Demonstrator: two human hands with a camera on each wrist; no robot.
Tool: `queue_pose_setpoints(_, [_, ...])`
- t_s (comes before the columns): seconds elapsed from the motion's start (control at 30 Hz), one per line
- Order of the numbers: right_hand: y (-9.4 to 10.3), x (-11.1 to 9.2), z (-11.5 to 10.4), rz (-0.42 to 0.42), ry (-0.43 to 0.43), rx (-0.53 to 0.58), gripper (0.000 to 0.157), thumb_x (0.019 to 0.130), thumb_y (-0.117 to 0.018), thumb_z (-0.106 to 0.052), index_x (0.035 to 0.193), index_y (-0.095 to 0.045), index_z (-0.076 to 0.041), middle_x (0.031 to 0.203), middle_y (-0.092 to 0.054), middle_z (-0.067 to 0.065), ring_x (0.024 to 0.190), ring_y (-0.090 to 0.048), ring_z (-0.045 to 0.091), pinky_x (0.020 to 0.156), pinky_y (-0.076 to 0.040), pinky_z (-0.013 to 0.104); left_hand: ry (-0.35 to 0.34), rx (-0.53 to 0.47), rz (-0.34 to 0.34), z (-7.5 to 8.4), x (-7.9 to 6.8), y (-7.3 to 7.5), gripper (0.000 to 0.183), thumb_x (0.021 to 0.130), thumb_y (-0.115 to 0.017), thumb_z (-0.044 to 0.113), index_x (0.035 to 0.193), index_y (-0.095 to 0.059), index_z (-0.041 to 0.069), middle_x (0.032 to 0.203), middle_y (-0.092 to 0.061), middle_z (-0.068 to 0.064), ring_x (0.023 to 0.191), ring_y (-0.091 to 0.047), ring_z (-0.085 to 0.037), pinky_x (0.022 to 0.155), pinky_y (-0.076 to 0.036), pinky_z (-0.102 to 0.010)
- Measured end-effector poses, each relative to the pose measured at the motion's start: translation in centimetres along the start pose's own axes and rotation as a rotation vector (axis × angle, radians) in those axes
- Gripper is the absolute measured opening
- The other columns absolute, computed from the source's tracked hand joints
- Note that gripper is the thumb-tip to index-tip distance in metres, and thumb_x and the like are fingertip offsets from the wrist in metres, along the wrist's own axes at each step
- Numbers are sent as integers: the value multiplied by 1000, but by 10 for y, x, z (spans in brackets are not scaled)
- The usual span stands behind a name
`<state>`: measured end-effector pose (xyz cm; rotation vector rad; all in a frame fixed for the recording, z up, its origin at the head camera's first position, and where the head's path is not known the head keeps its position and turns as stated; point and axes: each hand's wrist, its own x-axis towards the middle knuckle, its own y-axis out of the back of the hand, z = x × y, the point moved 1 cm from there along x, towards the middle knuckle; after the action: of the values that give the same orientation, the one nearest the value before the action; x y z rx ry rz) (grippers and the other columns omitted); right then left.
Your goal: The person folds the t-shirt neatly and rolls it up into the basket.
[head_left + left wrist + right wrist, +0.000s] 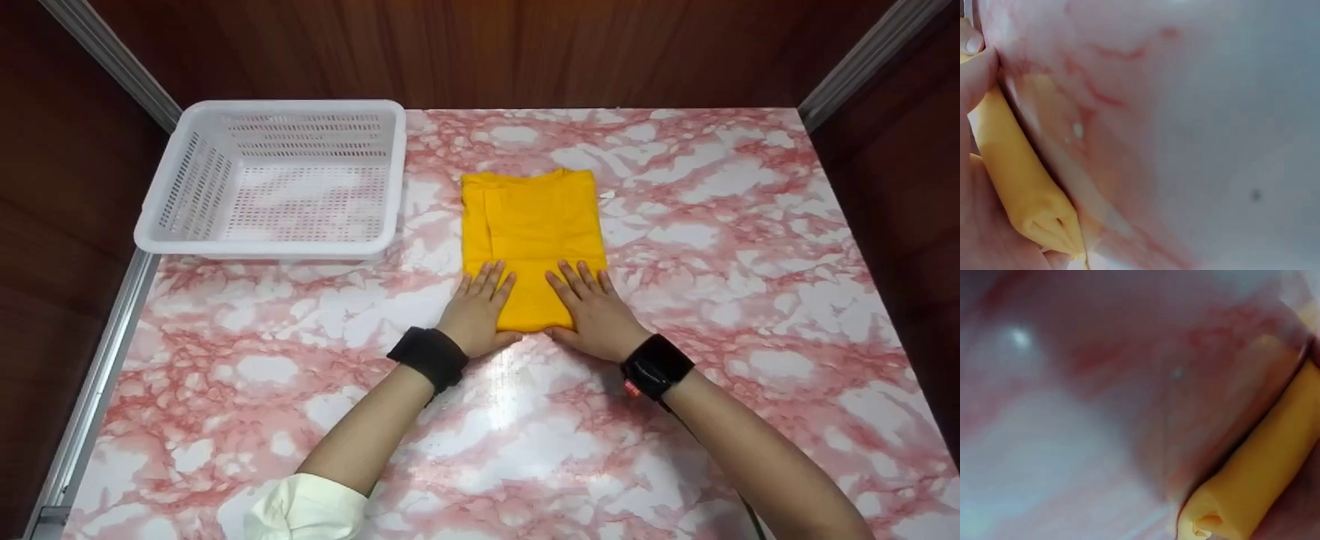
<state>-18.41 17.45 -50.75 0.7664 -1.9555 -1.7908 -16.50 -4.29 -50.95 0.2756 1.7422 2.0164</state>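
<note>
A yellow T-shirt (544,221), folded into a flat rectangle, lies on the marbled table in the head view. My left hand (474,315) rests on its near left corner, fingers spread and straight. On the near right corner lies my right hand (601,319), likewise flat with straight fingers. Both thumbs sit along the near edge of the cloth. In the left wrist view, the rolled fold of the shirt (1022,169) shows beside the palm. The right wrist view shows the same thick folded edge (1258,467) against the table.
A white perforated plastic basket (270,247) stands at the table's far left, with nothing in it. The red-and-white table (750,315) is bounded by dark wooden panels (480,52) at the back and sides. Black bands (431,358) wrap both wrists.
</note>
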Motion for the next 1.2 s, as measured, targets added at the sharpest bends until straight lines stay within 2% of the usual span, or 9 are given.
queue_pose_setpoints(0.13, [0,0,1,-1,13,26,80,83,-48,-54,144,-15,-12,148,-10,15,134,-10,37,105,-13,53,3,4,14,0,1,0,85,82,-44,60,144,-12,11,149,-5,-13,137,-5,-27,109,-11,-46])
queue_pose_setpoints(0.27, [1,0,1,4,30,33,78,82,-54,-40,143,-15,-10,147,-13,18,133,-13,39,105,-19,51,7,-6,16,0,2,0,81,84,-42,59,143,-13,12,149,-7,-13,137,-7,-27,108,-12,-46])
queue_pose_setpoints(0.47, [3,1,1,101,48,-30,75,76,-65,-16,140,-27,-7,142,-27,21,127,-29,41,98,-32,49,-8,-8,20,0,4,0,80,84,-44,56,143,-13,11,149,-7,-13,136,-7,-28,108,-12,-46])
queue_pose_setpoints(0.57, [3,1,1,131,65,-30,74,73,-65,-8,138,-31,-6,140,-30,23,125,-31,42,97,-33,49,0,-6,4,0,3,-1,82,84,-49,51,144,-11,10,149,-5,-13,137,-6,-28,108,-12,-47])
queue_pose_setpoints(0.7, [2,1,1,149,81,-5,67,76,-61,-8,137,-32,-5,139,-31,24,124,-32,43,99,-30,49,7,-9,12,1,3,0,75,85,-54,33,143,-14,7,149,-8,-15,136,-9,-29,107,-15,-47])
queue_pose_setpoints(0.87, [3,0,1,163,92,9,63,78,-54,-7,137,-32,-5,138,-32,24,124,-32,42,101,-29,47,0,27,84,3,3,0,59,86,-49,5,140,-25,3,145,-22,-17,134,-19,-30,104,-24,-46])
queue_pose_setpoints(1.0, [3,-3,0,145,95,14,63,79,-53,-7,138,-31,-5,139,-31,24,125,-31,43,100,-30,49,13,61,99,7,0,-3,53,89,-44,2,139,-27,2,144,-23,-17,133,-21,-29,103,-26,-47])
queue_pose_setpoints(1.2, [4,-9,-5,100,72,51,65,77,-53,-2,138,-32,-7,140,-30,22,126,-30,42,100,-30,49,21,51,36,13,-7,0,50,92,-41,4,139,-26,2,144,-21,-18,133,-20,-30,103,-25,-47])
